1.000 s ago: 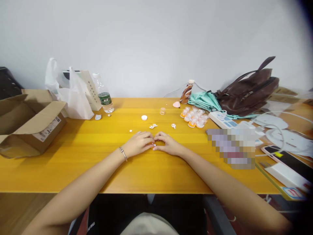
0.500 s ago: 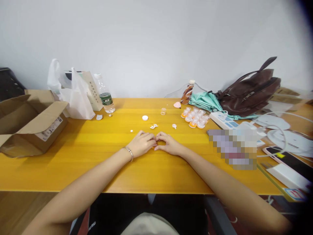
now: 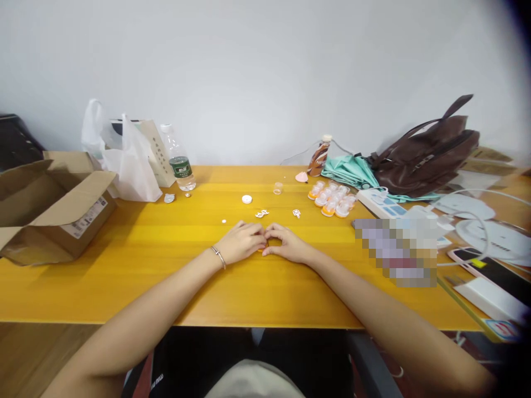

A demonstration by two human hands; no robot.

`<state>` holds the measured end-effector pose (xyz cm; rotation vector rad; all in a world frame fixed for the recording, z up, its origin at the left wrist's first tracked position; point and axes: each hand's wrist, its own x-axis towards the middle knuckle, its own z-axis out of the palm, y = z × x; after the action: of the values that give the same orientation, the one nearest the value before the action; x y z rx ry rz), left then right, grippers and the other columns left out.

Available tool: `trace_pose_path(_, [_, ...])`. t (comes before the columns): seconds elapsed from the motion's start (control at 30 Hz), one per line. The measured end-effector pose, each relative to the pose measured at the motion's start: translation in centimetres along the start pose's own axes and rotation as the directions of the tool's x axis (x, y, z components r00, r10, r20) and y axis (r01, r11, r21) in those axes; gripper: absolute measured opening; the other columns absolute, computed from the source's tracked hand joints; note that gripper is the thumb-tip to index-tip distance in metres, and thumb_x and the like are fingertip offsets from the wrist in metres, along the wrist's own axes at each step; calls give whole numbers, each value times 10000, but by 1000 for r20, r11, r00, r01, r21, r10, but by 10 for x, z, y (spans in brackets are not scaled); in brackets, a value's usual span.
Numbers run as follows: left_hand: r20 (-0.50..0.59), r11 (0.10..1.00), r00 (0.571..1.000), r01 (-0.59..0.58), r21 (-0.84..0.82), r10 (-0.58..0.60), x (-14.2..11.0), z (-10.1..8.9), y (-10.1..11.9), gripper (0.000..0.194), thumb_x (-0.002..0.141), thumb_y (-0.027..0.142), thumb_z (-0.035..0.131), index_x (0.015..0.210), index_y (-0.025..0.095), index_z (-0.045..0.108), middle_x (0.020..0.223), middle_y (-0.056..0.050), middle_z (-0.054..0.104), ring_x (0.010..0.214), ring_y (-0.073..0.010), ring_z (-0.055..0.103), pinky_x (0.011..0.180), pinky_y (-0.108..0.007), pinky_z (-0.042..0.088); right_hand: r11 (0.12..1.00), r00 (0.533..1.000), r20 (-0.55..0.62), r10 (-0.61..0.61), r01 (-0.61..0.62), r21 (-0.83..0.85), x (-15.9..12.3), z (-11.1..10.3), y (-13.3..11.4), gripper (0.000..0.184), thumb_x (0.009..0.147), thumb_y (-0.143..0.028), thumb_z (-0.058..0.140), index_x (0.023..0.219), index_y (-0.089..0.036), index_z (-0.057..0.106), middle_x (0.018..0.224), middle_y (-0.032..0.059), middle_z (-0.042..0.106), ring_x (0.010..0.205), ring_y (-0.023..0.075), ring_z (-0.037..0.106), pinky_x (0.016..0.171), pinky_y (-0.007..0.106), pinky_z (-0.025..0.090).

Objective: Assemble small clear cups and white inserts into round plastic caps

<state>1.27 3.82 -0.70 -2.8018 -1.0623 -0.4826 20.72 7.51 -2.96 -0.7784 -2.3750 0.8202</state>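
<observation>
My left hand (image 3: 244, 242) and my right hand (image 3: 286, 245) meet over the table, fingertips together. A sliver of a small orange piece (image 3: 260, 250) shows under the fingertips, and the rest of it is hidden. The left fingers are bent and closed on it. Thumb and index finger of my right hand curve round from the other side, closed at the tips. Just beyond the hands lie two white cut-out pieces, a wider one (image 3: 261, 213) and a smaller one (image 3: 296, 213). A white round disc (image 3: 246, 199) and a clear little cup (image 3: 277, 188) are farther back.
Several clear-topped small containers with orange and white bases (image 3: 332, 199) stand to the right, near a brown bottle (image 3: 319, 157) and a power strip (image 3: 384, 203). On the left are an open cardboard box (image 3: 83, 210), a white plastic bag (image 3: 133, 166) and a water bottle (image 3: 181, 166).
Both hands stay joined in nearly the same place, with only slight finger movement. The whole view has shifted very slightly. Objects on the table stay where they were.
</observation>
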Motion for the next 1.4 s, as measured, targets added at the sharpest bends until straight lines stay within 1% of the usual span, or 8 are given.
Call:
trace_pose_path(0.23, [-30,998,999,40,54,-39,1,0,5,280,911,357,415,869,192,637,933,-35,607,841,-144,536,735,-300,295,1000,1000,-8,-4,4,-9,0,0,0,209,677,-327,725,836,-216,647,897,17,547,893,174,527,865,330,411])
trace_pose_path(0.53, [-8,945,945,327,-24,-327,5,1,20,157,821,320,565,793,197,660,841,-19,626,805,-165,558,689,-296,338,999,998,-56,-19,17,-42,0,3,0,296,643,-367,745,847,-195,616,888,24,562,868,179,544,817,329,427])
trace_pose_path(0.87, [-63,897,916,372,-238,-397,5,8,22,135,785,265,564,723,183,649,810,-10,616,770,-147,570,720,-283,404,998,998,-58,-13,9,-58,0,3,-2,281,652,-369,736,818,-189,599,883,20,554,863,171,543,808,319,427])
trace_pose_path(1.03, [-171,884,899,335,-327,-404,6,8,17,110,773,265,574,746,189,649,854,-22,601,822,-147,569,740,-267,433,998,998,-57,-31,28,-49,-1,3,1,282,656,-385,730,814,-191,600,880,21,556,851,167,546,806,319,431])
trace_pose_path(1.13, [-237,909,885,353,-221,-401,0,-3,2,126,784,263,556,729,189,642,879,-26,606,844,-151,568,757,-284,422,999,998,-56,-14,12,-35,-2,3,1,316,657,-411,724,862,-196,616,911,32,562,870,170,551,837,331,430])
trace_pose_path(1.2, [-264,894,856,444,-69,-445,-9,-13,-15,133,793,272,543,755,194,644,917,-34,614,867,-172,560,766,-316,406,1000,999,-48,-7,5,-29,-2,2,0,327,664,-417,717,885,-196,621,912,34,563,868,166,556,839,327,435])
trace_pose_path(1.3, [-226,802,800,588,109,-556,-25,-25,-44,159,794,286,537,718,198,645,969,-45,614,914,-201,541,760,-337,388,1000,999,-40,-4,2,-28,-3,0,-2,330,669,-418,713,893,-194,622,902,33,564,863,161,561,832,317,442])
trace_pose_path(1.4, [-139,731,768,638,242,-625,-35,-31,-63,165,789,285,528,710,201,646,1001,-50,610,939,-219,525,748,-342,379,1000,999,-37,-2,1,-28,-4,0,-3,330,679,-416,705,908,-193,622,905,35,563,860,158,560,824,314,448])
